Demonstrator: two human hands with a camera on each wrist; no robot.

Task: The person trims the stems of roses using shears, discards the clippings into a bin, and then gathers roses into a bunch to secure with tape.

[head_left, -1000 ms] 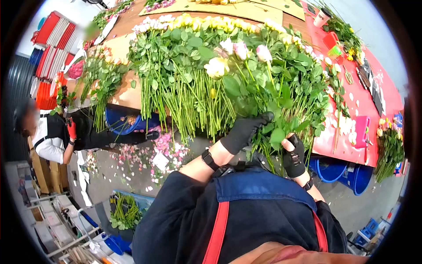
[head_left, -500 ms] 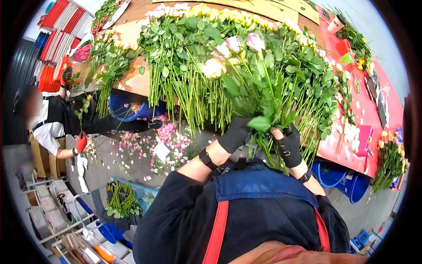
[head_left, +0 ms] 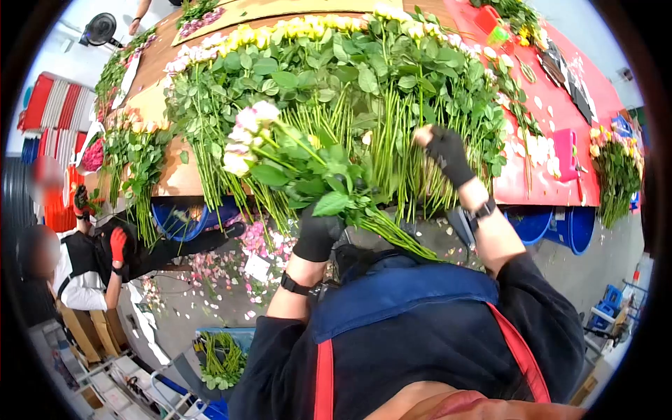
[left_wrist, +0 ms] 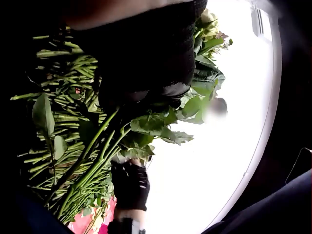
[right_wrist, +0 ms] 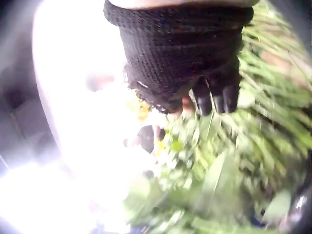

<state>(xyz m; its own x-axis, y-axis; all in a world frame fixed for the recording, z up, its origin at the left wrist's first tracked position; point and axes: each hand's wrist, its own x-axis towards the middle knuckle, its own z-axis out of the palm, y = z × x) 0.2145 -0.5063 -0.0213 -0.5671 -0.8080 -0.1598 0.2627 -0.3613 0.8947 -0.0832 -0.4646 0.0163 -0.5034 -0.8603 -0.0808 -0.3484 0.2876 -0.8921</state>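
My left hand (head_left: 318, 234), in a black glove, grips a small bunch of pink-white and cream roses (head_left: 246, 133) by its leafy stems. The blooms point up and left, and the bare stem ends (head_left: 399, 234) stick out to the right in front of my apron. In the left wrist view its glove (left_wrist: 146, 58) hides where the stems are held. My right hand (head_left: 448, 154), black-gloved with bare thumb tip, is over the stems of roses laid in a wide row (head_left: 301, 70). The right wrist view shows its fingers (right_wrist: 229, 97) loosely bent above leaves.
Pink plastic sheeting (head_left: 546, 175) with loose petals covers the table's right side. Blue buckets (head_left: 528, 224) stand beneath the table. At the left another person (head_left: 87, 262) in red gloves works by more roses. Fallen petals (head_left: 210, 273) litter the floor. Cut greenery (head_left: 222, 357) lies behind.
My right hand has left the bunch and moved up and right to the laid stems. My left hand has carried the bunch left, tilting it so its blooms lean left.
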